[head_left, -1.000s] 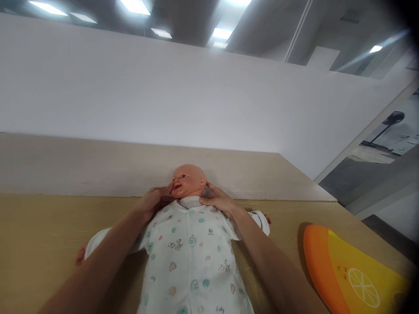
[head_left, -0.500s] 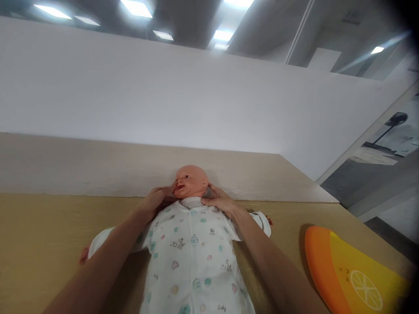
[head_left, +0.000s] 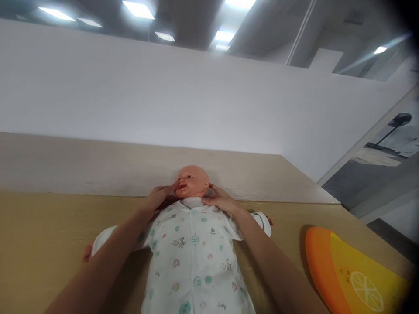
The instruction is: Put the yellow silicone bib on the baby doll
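the fingers (head_left: 212, 189) of the right hand (head_left: 220, 200) curl narrowly at the doll's neck, thumb and fingertips pinching the white collar (head_left: 192, 202) just under the ear; the fingers (head_left: 167, 189) of the left hand (head_left: 157, 198) lie fairly flat and loosely spread along the cheek and jaw side of the head (head_left: 193, 179), touching it rather than gripping anything; whether they also catch cloth underneath i cannot tell. the doll (head_left: 190, 244) lies on its back in the middle of the desk (head_left: 42, 235), head away from the person, dressed in a white printed romper (head_left: 193, 261) with snaps down the front; short sleeves stick out to either side, a small hand showing at each end.

judging by the grip, the work is at the neckline; it would go best with the left hand steadying the head lightly, not pushing the face, while the right eases the collar flat and even around the neck; small pulls, cloth only, so the head does not roll and the top snap does not strain.

an orange and yellow pad (head_left: 347, 270) with a lemon-slice print lies on the desk to the right, well apart from the doll; the desk is pale wood grain, with a raised beige back panel (head_left: 98, 163) behind the head; beyond that a plain white wall (head_left: 163, 96), ceiling light panels above, and at the far right an opening to another room where a standing fan (head_left: 394, 124) shows.
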The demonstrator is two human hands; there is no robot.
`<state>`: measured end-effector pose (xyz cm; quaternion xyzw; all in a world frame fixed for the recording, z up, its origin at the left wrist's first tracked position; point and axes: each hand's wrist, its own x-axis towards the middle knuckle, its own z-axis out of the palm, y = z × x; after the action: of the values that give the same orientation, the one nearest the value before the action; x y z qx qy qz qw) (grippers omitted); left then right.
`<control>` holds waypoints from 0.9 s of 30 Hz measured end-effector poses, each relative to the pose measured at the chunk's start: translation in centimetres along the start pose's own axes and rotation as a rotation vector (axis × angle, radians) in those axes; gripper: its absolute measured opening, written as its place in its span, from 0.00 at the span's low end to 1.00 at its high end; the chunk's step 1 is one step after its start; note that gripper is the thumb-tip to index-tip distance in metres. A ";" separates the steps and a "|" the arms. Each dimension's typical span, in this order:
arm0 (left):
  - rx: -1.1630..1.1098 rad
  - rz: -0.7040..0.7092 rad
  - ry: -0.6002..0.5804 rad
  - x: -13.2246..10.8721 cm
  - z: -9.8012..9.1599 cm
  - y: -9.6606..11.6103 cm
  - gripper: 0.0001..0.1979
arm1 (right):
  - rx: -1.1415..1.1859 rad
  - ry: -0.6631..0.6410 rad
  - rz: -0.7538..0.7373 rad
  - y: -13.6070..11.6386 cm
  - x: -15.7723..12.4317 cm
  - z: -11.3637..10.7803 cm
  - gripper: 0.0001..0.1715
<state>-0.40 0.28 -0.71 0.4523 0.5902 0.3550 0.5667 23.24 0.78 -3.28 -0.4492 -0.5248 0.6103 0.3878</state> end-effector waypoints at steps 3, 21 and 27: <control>0.043 0.034 0.034 -0.1 -0.6 0.3 0.37 | 0.006 -0.084 -0.020 0.0 0.0 -0.4 0.47; -0.220 0.313 0.194 -7.9 -2.9 -2.3 0.14 | -0.259 0.362 -0.125 0.4 -11.4 -4.0 0.18; -0.456 0.246 0.141 -17.0 -1.4 -5.2 0.16 | -0.274 0.575 -0.008 5.9 -21.9 -4.8 0.10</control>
<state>-3.38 -17.23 0.46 0.3552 0.4736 0.5756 0.5640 34.33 -19.39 -6.19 -0.6493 -0.4727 0.3805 0.4584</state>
